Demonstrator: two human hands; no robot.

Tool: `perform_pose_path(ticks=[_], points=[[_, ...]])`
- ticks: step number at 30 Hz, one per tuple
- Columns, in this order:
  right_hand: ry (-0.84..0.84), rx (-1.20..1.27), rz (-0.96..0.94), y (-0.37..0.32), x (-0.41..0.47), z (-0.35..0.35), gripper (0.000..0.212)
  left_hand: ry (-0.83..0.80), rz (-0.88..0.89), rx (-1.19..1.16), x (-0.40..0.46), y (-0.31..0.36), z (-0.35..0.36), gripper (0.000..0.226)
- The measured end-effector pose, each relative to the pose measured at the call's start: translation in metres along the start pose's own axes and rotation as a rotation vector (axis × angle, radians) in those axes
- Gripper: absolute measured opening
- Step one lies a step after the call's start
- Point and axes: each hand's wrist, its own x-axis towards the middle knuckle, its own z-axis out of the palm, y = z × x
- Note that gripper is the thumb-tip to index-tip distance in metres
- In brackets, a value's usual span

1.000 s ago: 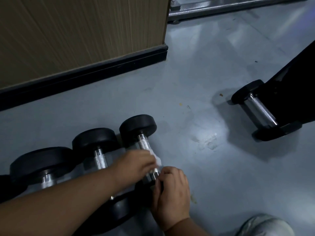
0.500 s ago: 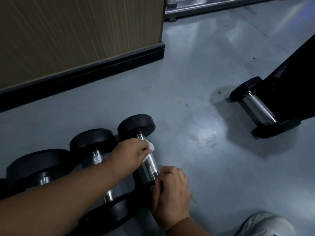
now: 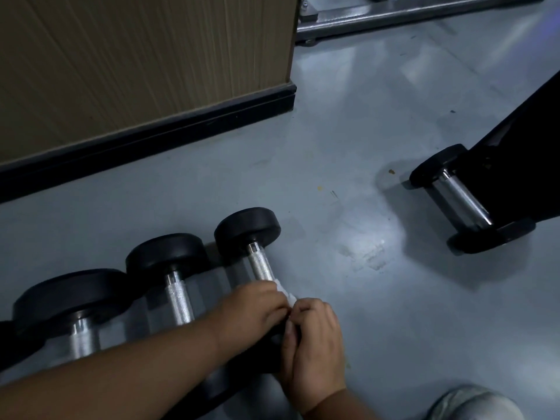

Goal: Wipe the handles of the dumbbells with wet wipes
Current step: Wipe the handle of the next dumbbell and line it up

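Plainly, the scene in labelled lines:

Writing: no lettering can be made out on the black weight heads or anywhere else; the light is dim.

Rightmost dumbbell (image 3: 248, 230): lies on the floor at the right end of a row, black round head pointing away, knurled chrome handle (image 3: 260, 265) running back toward the person. The nearer part of the handle and the near head are hidden under the two hands.

Wet wipe (image 3: 285, 291): a small white wad on the handle, showing between the two hands where they meet.

Left hand (image 3: 250, 313): fingers curled over the handle, gripping the wipe against it.

Right hand (image 3: 315, 344): fingers curled round the near end of the same dumbbell, its knuckles touching the left hand's fingertips.

Middle dumbbell (image 3: 166, 254): just beside the first on its left, same black head and knurled chrome bar, the left forearm crossing its near end.

Large dumbbell (image 3: 69, 295): further left, bigger head, thicker shiny bar.

Fourth dumbbell (image 3: 463, 201): well apart on the right, smooth chrome bar, lying against a black slanted frame (image 3: 521, 153).

Floor (image 3: 348, 140): smooth grey, glossy, with a pale scuffed patch and a few small specks.

Wall panel (image 3: 136, 56): wood-grain, with a black skirting along its foot.

Metal base bar (image 3: 409, 10): grey, at the top edge.

Shoe (image 3: 472, 404): pale, bottom right corner.
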Motion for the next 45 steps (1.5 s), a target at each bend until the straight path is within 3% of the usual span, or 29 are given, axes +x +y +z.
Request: perform_pose_path(ticks=[2, 7, 13, 18, 23, 26, 29, 32, 34, 37, 39, 43, 45], points=[[-0.001, 0.014, -0.004, 0.002, 0.001, -0.002, 0.022, 0.012, 0.077, 0.055, 0.01, -0.01, -0.006, 0.014], [-0.013, 0.003, 0.033, 0.001, 0.003, -0.005, 0.035, 0.252, -0.184, 0.055, 0.025, -0.022, -0.022, 0.021], [-0.007, 0.124, 0.058, 0.012, 0.009, -0.014, 0.011, 0.021, 0.07, 0.016, 0.016, -0.004, -0.001, 0.013], [-0.067, 0.123, 0.099, 0.014, 0.01, -0.018, 0.013, 0.174, -0.192, 0.065, 0.038, -0.024, -0.018, 0.018], [-0.064, -0.093, 0.25, -0.012, 0.027, -0.021, 0.025, 0.087, -0.122, 0.058, 0.036, -0.011, -0.01, 0.015], [-0.084, -0.194, 0.169, -0.022, 0.026, -0.012, 0.028, 0.145, -0.137, 0.04, 0.032, -0.012, -0.006, 0.017], [-0.069, -0.194, 0.105, -0.019, 0.023, -0.006, 0.018, 0.107, -0.12, -0.009, 0.015, 0.003, 0.0, 0.019], [-0.058, -0.207, 0.083, -0.018, 0.021, -0.006, 0.022, 0.041, -0.036, -0.034, 0.012, 0.001, -0.007, 0.031], [-0.062, -0.242, 0.076, -0.02, 0.021, -0.006, 0.021, 0.108, -0.116, -0.045, 0.02, -0.015, -0.016, 0.042], [-0.069, -0.26, 0.077, -0.02, 0.019, -0.006, 0.02, 0.279, -0.313, -0.067, 0.031, -0.024, -0.022, 0.03], [-0.066, -0.231, 0.076, -0.017, 0.02, -0.007, 0.02, 0.239, -0.253, -0.036, 0.027, -0.008, -0.013, 0.018], [-0.058, -0.164, 0.099, -0.012, 0.024, -0.01, 0.022, -0.003, 0.009, 0.001, 0.015, 0.003, -0.003, 0.015], [-0.067, -0.184, 0.103, -0.012, 0.025, -0.012, 0.018, 0.034, -0.068, -0.016, 0.027, -0.014, -0.017, 0.022]])
